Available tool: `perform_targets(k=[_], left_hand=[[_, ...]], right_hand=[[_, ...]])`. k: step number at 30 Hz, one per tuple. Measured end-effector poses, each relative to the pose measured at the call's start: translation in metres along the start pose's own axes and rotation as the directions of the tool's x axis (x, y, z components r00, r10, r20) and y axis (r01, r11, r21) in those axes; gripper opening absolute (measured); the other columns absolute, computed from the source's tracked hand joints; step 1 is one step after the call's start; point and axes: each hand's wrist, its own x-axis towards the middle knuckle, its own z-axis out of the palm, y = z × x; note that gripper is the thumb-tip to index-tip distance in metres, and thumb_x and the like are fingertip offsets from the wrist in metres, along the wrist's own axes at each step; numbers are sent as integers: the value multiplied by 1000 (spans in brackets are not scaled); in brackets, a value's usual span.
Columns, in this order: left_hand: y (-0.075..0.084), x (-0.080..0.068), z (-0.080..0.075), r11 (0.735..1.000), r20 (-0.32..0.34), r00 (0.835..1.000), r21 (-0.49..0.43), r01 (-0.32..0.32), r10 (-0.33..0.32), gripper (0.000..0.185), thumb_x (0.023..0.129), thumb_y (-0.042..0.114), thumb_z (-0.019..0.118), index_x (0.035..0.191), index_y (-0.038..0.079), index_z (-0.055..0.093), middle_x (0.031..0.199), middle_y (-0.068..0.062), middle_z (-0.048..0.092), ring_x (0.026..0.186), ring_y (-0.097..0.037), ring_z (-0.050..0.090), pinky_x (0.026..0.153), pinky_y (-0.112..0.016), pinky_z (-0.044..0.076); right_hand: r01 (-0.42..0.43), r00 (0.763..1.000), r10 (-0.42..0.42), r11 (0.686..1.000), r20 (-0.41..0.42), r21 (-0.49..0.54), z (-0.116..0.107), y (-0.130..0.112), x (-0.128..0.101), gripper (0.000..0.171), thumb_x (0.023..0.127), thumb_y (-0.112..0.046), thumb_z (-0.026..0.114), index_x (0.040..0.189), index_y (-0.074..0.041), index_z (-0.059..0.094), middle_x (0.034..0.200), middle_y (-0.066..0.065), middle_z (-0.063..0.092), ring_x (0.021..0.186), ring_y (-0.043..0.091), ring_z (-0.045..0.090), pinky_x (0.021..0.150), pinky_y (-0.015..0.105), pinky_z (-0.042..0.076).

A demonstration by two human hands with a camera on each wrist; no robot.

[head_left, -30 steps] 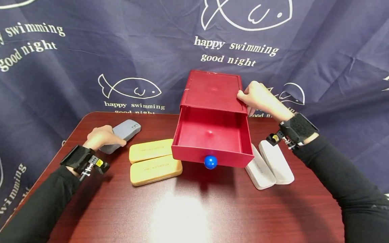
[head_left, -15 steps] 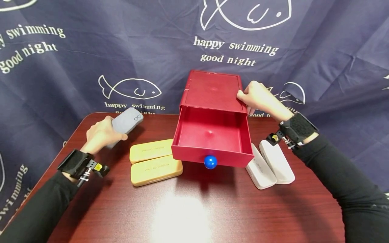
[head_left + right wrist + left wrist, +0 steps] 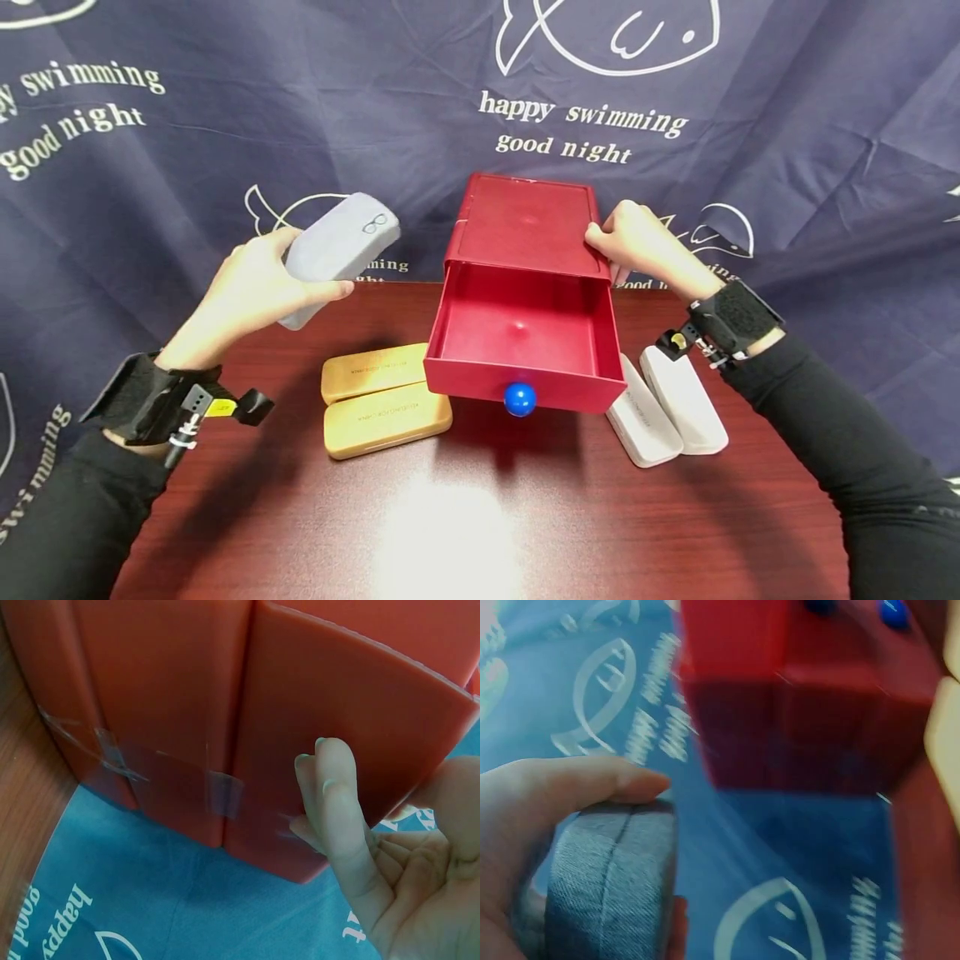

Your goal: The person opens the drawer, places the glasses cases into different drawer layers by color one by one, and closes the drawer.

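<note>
My left hand (image 3: 258,279) grips a pale grey-blue glasses case (image 3: 341,237) with a small glasses print, raised above the table's left back. In the left wrist view the case (image 3: 611,877) shows a fabric-like surface and a seam, with the thumb over its edge. A red drawer cabinet (image 3: 528,221) stands at the back centre, its top drawer (image 3: 525,387) pulled out with nothing in it and a blue round knob (image 3: 520,399) on the front. My right hand (image 3: 637,242) holds the cabinet's right upper edge, thumb on top. The right wrist view shows its fingers (image 3: 341,802) against the side.
Two yellow glasses cases (image 3: 386,421) lie left of the drawer on the brown table (image 3: 300,517). Two white glasses cases (image 3: 682,400) lie to its right, one partly hidden by the drawer. A dark blue fish-print cloth (image 3: 420,108) hangs behind.
The left hand has lifted the grey-blue glasses case off the table, up and to the right. The right hand, the cabinet and the other cases stay where they were.
</note>
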Motion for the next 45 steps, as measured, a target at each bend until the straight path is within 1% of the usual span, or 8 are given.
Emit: perform_targets(k=[7, 11, 14, 18, 24, 26, 36, 45], left_hand=[[54, -10, -17, 992, 46, 991, -35, -124, 126, 68, 72, 55, 87, 123, 18, 62, 103, -7, 70, 86, -25, 63, 64, -36, 45], [76, -13, -17, 985, 60, 983, -29, -172, 173, 66, 70, 49, 88, 125, 21, 64, 106, -4, 71, 89, -23, 62, 69, -37, 46], [88, -14, -17, 981, 90, 977, -10, -194, 194, 64, 70, 48, 88, 124, 24, 65, 105, -3, 71, 84, -21, 63, 65, -37, 47], [98, -13, -16, 977, 133, 969, 14, -214, 210, 63, 70, 49, 87, 125, 27, 65, 104, -2, 70, 75, -20, 64, 57, -36, 48], [110, -11, -12, 960, 154, 954, 73, -269, 256, 63, 68, 45, 86, 125, 27, 67, 104, -2, 71, 89, -23, 62, 72, -41, 46], [114, -9, -12, 955, 174, 949, 92, -282, 263, 63, 68, 43, 86, 125, 26, 66, 102, -3, 71, 88, -24, 63, 73, -41, 46], [135, 3, -15, 896, 321, 902, 243, -372, 287, 61, 66, 43, 84, 120, 21, 67, 97, -2, 71, 84, -24, 62, 66, -41, 48], [149, 18, -11, 863, 402, 856, 243, -443, 326, 55, 68, 42, 84, 113, 14, 68, 98, -5, 70, 85, -25, 63, 72, -43, 52]], right_hand=[[-14, 1000, 13, 1000, 16, 26, -1, 0, -1, 55, 95, -21, 44, 41, -11, 50, 43, 5, 61, 38, 15, 64, 44, 20, 48], [-19, 1000, 18, 1000, 12, 20, -1, -1, -1, 54, 95, -20, 44, 42, -11, 49, 43, 5, 61, 38, 14, 63, 44, 21, 48], [-23, 1000, 23, 1000, 11, 20, -1, -1, -2, 54, 95, -21, 44, 42, -11, 49, 44, 5, 61, 38, 15, 64, 44, 21, 48], [-25, 1000, 25, 999, 18, 27, 1, 1, -2, 54, 95, -21, 45, 43, -10, 50, 45, 6, 62, 39, 15, 64, 45, 21, 49], [-24, 1000, 24, 999, 20, 31, 1, 1, -2, 53, 95, -19, 45, 42, -11, 49, 46, 9, 63, 39, 16, 64, 45, 22, 50], [-24, 1000, 24, 999, 20, 29, 0, 1, -3, 53, 94, -19, 45, 43, -10, 50, 47, 10, 64, 39, 16, 65, 46, 21, 50], [-18, 1000, 18, 1000, 8, 11, 0, 0, -4, 52, 94, -20, 44, 44, -8, 52, 45, 7, 62, 38, 15, 64, 44, 21, 49], [-46, 996, 42, 998, 84, 43, -5, -4, 0, 54, 95, -20, 44, 42, -10, 53, 47, 8, 64, 39, 15, 65, 45, 21, 51]])
